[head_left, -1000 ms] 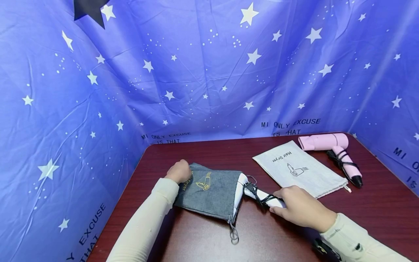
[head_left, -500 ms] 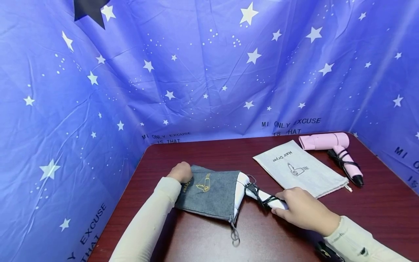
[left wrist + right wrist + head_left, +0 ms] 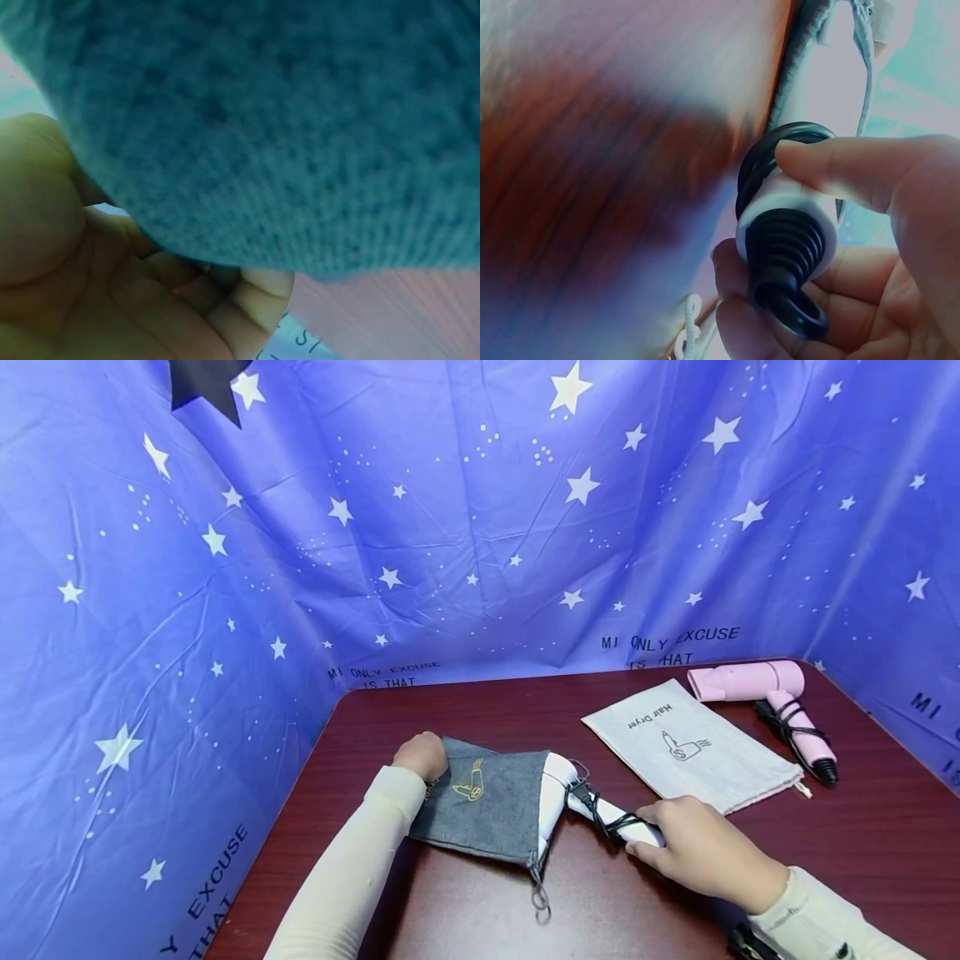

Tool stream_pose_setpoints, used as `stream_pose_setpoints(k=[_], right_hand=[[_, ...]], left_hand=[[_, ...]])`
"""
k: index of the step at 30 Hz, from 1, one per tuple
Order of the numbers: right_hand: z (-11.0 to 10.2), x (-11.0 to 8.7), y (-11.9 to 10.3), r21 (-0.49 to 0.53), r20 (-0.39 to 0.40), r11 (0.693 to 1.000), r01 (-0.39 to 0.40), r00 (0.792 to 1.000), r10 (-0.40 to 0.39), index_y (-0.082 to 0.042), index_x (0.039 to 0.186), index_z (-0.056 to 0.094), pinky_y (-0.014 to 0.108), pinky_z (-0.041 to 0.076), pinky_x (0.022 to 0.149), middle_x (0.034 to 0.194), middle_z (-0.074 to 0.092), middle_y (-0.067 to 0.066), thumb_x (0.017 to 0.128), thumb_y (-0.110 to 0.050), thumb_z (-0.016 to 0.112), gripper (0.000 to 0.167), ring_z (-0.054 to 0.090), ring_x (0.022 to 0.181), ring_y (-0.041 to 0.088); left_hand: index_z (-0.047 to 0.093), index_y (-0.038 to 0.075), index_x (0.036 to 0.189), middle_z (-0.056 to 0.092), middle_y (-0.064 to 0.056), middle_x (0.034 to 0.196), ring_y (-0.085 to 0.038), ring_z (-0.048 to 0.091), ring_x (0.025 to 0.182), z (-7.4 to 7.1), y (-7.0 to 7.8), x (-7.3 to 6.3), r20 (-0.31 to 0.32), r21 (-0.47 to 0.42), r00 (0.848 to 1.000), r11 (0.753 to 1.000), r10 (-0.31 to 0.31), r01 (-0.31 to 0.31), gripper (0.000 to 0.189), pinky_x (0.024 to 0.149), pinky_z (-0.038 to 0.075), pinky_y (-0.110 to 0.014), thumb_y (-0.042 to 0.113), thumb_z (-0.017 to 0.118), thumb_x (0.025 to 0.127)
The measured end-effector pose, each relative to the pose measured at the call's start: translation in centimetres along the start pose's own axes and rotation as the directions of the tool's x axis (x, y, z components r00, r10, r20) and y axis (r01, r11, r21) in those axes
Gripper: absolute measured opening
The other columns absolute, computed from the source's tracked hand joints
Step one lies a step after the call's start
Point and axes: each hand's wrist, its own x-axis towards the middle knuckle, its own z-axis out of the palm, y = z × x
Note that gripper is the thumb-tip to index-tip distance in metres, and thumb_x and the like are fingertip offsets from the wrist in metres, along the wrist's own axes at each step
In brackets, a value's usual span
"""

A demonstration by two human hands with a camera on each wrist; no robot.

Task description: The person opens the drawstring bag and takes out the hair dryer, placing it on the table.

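A grey drawstring bag (image 3: 502, 810) with a yellow dryer print lies at the middle of the table. My left hand (image 3: 422, 755) grips its closed end; in the left wrist view the curled fingers (image 3: 259, 296) hold the grey cloth. From the bag's mouth, on the right, sticks out a white hair dryer (image 3: 611, 814), its head mostly hidden inside the bag. Black cord is wound round the handle. With thumb and fingers my right hand (image 3: 708, 852) holds the handle's end, where the ribbed black cord sleeve (image 3: 787, 247) shows in the right wrist view.
A pale drawstring bag (image 3: 690, 747) printed "Hair Dryer" lies flat at the right. Beside it, near the back right corner, rests a pink hair dryer (image 3: 750, 681) with its cord wrapped on the handle. Blue star-patterned cloth (image 3: 480, 527) hangs behind and beside the table (image 3: 420, 702).
Both hands have shifted slightly right in the view, the right hand also a little down. The grey bag and white hair dryer stay nearly in place, each still held.
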Motion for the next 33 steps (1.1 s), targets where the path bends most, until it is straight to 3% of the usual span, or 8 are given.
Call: stream_pose_setpoints(k=[5,8,14,23,29,33], right_hand=[[0.0,-0.3,-0.2,-0.011,-0.008,1.0,-0.018,1.0,0.018,-0.024,0.083,0.071,0.028,0.041,0.057,0.066,0.051,-0.02,0.079,-0.034,0.088,0.02,0.045,0.062,-0.002],[0.0,-0.4,-0.4,-0.022,-0.019,0.999,-0.026,0.999,0.026,-0.02,0.085,0.073,0.029,0.042,0.057,0.067,0.054,-0.019,0.078,-0.035,0.088,0.023,0.046,0.063,-0.001],[0.2,-0.7,-0.7,-0.027,-0.039,0.999,-0.032,0.999,0.031,-0.014,0.089,0.076,0.029,0.042,0.057,0.068,0.057,-0.017,0.076,-0.035,0.089,0.027,0.047,0.064,0.0],[0.4,-1.0,-0.8,-0.054,-0.054,0.998,-0.026,0.998,0.023,-0.017,0.088,0.076,0.03,0.043,0.057,0.068,0.057,-0.017,0.074,-0.034,0.09,0.026,0.049,0.064,0.0],[0.5,-1.1,-0.9,-0.066,-0.073,0.998,-0.016,0.997,0.012,-0.022,0.084,0.074,0.03,0.043,0.055,0.067,0.056,-0.018,0.073,-0.035,0.091,0.024,0.049,0.062,-0.002],[0.5,-1.2,-1.1,-0.065,-0.077,0.998,-0.003,0.997,-0.002,-0.025,0.08,0.071,0.028,0.039,0.053,0.065,0.051,-0.019,0.074,-0.035,0.09,0.023,0.045,0.06,-0.002]], left_hand=[[0.067,0.0,0.104,0.069,-0.02,0.123,-0.025,0.06,0.085,0.0,0.0,0.1,-0.01,0.029,0.999,0.999,0.035,-0.035,0.017,0.073,0.054,-0.043,0.009,0.054,0.098],[0.068,0.002,0.097,0.07,-0.019,0.122,-0.024,0.061,0.086,0.0,0.0,0.1,-0.017,0.046,0.999,0.998,0.044,-0.043,0.015,0.076,0.056,-0.044,0.01,0.055,0.097],[0.069,0.003,0.094,0.07,-0.019,0.122,-0.025,0.063,0.09,-0.1,0.1,0.2,-0.02,0.063,0.999,0.997,0.05,-0.049,0.015,0.078,0.057,-0.044,0.009,0.055,0.096],[0.067,0.005,0.085,0.069,-0.016,0.114,-0.024,0.053,0.077,-0.3,0.2,-0.1,0.006,0.027,0.999,0.999,0.036,-0.036,0.019,0.066,0.047,-0.039,0.007,0.054,0.098],[0.071,0.002,0.094,0.07,-0.017,0.121,-0.023,0.058,0.082,-0.2,0.0,0.1,-0.003,0.053,0.999,0.997,0.051,-0.051,0.019,0.073,0.054,-0.042,0.009,0.054,0.099],[0.068,0.004,0.088,0.069,-0.016,0.116,-0.024,0.056,0.082,-0.2,-0.3,0.3,0.006,0.061,0.998,0.996,0.061,-0.061,0.019,0.072,0.051,-0.04,0.007,0.053,0.099]])
